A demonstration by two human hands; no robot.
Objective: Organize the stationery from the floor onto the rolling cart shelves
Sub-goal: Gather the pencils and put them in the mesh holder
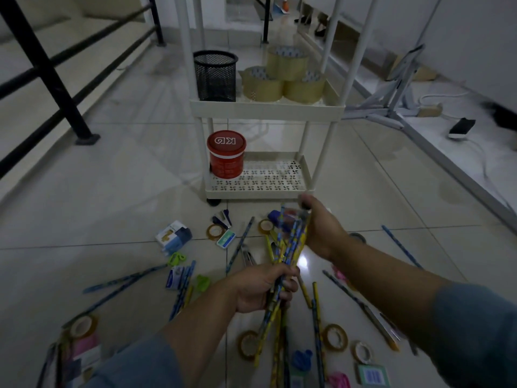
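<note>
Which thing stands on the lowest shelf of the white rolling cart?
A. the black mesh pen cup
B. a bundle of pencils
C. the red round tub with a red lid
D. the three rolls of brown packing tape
C: the red round tub with a red lid stands alone on the lowest perforated shelf of the white rolling cart.

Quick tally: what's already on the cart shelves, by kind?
Large brown tape rolls: 3, on the middle shelf
Black mesh pen cup: 1, same shelf
Red lidded tub: 1, on the bottom shelf
Total: 5
</note>
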